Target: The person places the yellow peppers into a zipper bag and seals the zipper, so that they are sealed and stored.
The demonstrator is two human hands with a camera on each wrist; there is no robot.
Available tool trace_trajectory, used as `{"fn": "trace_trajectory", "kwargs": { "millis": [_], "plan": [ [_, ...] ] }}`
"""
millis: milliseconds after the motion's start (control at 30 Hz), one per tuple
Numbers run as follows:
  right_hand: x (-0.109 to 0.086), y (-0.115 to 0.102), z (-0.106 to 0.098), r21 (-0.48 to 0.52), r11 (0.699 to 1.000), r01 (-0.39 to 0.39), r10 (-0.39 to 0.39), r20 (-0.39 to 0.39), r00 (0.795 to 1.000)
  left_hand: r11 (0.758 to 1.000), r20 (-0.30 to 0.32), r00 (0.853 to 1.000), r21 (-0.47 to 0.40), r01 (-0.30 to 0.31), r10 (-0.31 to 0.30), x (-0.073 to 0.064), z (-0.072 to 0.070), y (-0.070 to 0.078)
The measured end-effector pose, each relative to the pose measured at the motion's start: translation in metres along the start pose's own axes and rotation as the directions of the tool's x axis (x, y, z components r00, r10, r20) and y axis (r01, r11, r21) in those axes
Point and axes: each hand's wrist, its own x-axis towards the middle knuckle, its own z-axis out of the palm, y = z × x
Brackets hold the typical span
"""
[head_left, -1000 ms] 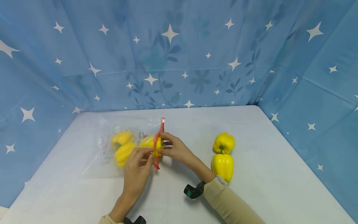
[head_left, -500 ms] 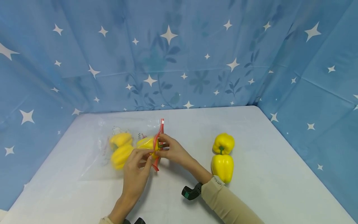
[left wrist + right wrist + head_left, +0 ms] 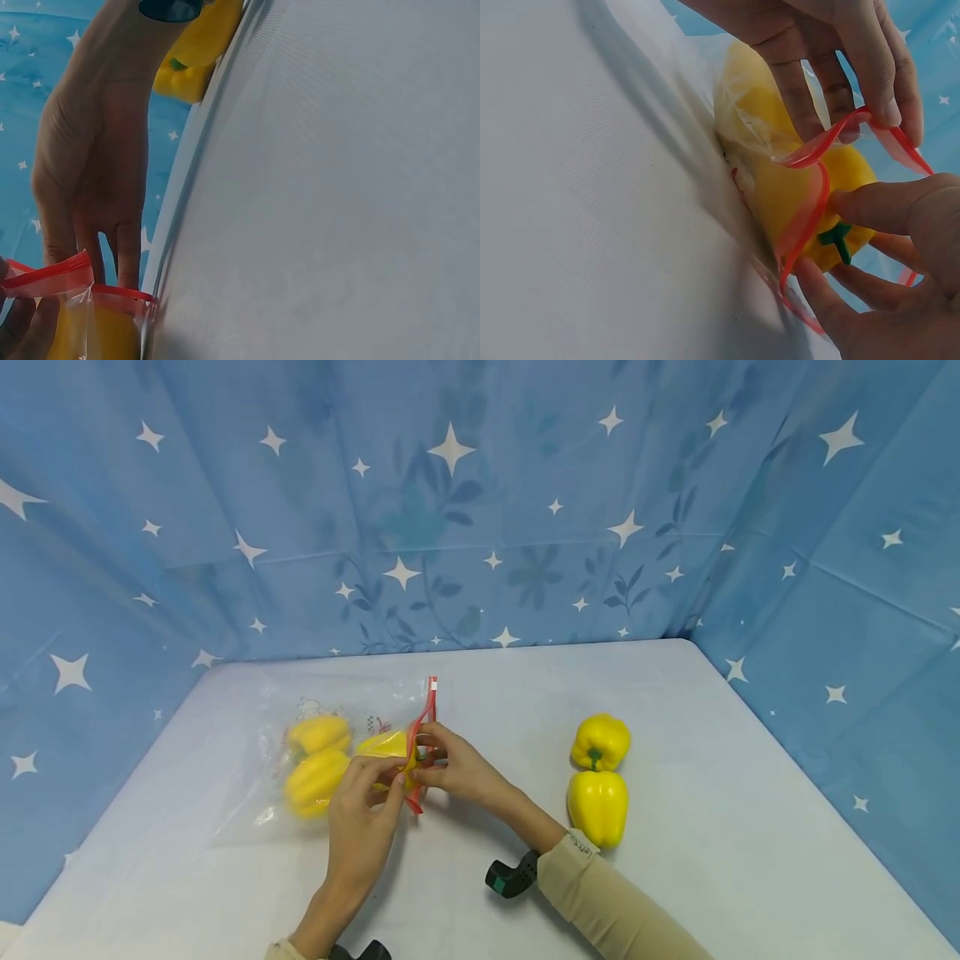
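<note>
A clear zip bag (image 3: 251, 777) with a red zip edge lies on the left of the table. Two yellow bell peppers (image 3: 311, 783) are inside it, on the left. Another yellow bell pepper (image 3: 386, 745) lies in the bag's mouth, its green stem facing out in the right wrist view. My right hand (image 3: 468, 772) holds this pepper by its stem end, thumb on one side and fingers on the other. With thumb and fingers my left hand (image 3: 360, 839) pinches the red zip edge (image 3: 829, 142) on the near side, keeping the mouth apart.
Two more yellow bell peppers stand to the right: one farther back (image 3: 600, 742), one nearer (image 3: 597, 808), close to my right forearm. A white cloth covers the table (image 3: 712, 827). A blue star-patterned curtain (image 3: 525, 485) surrounds the back and sides.
The held pepper has moved left, deeper into the bag, with my right hand following. The two peppers inside have shifted slightly left. My left hand keeps its pinch on the zip edge.
</note>
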Motion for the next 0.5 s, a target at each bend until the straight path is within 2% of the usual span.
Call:
{"fn": "trace_trajectory", "kwargs": {
  "millis": [300,500],
  "plan": [
    [0.0002,0.0028,0.0044,-0.005,0.999,0.049,-0.048,0.052,0.997,0.998,-0.016,0.998,0.011,-0.056,0.056,0.0014,0.0001,-0.0022],
    [-0.0019,0.0,0.0084,0.0,0.999,0.045,-0.045,0.056,0.997,0.999,-0.012,0.999,0.002,-0.045,0.045,0.0015,0.0002,-0.0027]
  ]
}}
